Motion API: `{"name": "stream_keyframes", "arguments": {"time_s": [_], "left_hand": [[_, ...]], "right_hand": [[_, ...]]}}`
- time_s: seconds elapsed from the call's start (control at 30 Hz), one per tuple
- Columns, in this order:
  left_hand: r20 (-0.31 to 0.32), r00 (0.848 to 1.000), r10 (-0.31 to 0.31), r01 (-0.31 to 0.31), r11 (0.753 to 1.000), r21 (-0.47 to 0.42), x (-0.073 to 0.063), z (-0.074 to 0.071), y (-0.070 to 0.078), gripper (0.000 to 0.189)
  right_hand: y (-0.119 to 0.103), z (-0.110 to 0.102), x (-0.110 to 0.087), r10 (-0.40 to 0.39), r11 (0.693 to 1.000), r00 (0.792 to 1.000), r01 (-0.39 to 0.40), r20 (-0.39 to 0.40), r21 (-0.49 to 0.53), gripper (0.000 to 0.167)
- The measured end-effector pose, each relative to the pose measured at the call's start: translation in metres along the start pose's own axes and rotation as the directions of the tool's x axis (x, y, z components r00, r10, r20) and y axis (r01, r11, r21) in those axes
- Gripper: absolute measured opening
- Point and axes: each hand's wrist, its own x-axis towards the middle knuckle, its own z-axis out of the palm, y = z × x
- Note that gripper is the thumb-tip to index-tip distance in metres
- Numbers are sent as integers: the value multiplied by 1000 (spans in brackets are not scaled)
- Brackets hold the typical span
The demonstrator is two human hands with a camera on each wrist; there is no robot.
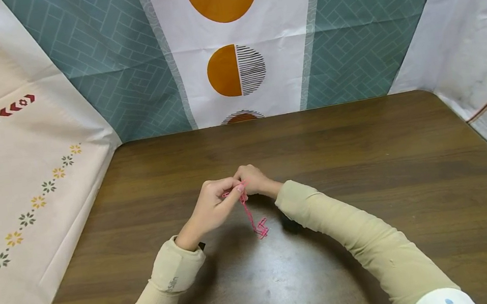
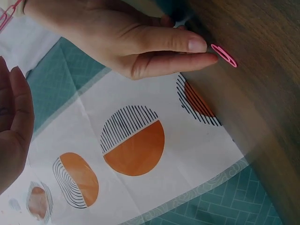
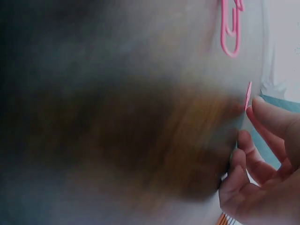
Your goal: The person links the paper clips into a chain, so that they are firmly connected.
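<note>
My left hand (image 1: 213, 204) pinches the upper part of a chain of pink paper clips (image 1: 249, 215), its thumb and index finger together. From there the chain hangs down, its lower end bunched close over the table. Beyond it, my right hand (image 1: 253, 179) meets the left fingertips in the head view. In the right wrist view, my right hand pinches a pink paper clip (image 3: 248, 96) between thumb and finger. A larger-looking clip of the chain (image 3: 230, 33) shows above. The left wrist view has the right hand's clip (image 2: 224, 55) at the fingertips and my left palm at the left edge.
Both hands are over a brown wooden table (image 1: 340, 149). A patterned cloth (image 1: 120, 60) hangs behind its far edge, and a flower-patterned cloth (image 1: 20, 176) borders the left side. A pale cloth (image 1: 478, 39) stands at the right.
</note>
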Motion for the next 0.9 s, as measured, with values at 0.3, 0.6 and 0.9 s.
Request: {"name": "stream_keyframes", "arguments": {"time_s": [0.3, 0.6, 0.9], "left_hand": [[8, 1000, -4, 4, 1000, -9, -1, -1, -1, 19], [16, 1000, -6, 6, 1000, -15, 1, -2, 2, 19], [14, 1000, 7, -7, 1000, -26, -6, 5, -30, 21]], "right_hand": [[-9, 5, 4, 128, 988, 992, -128, -1, -91, 25], [-11, 4, 3, 148, 985, 989, -146, 13, -93, 25], [-12, 7, 4, 194, 973, 980, -187, 37, -135, 33]]}}
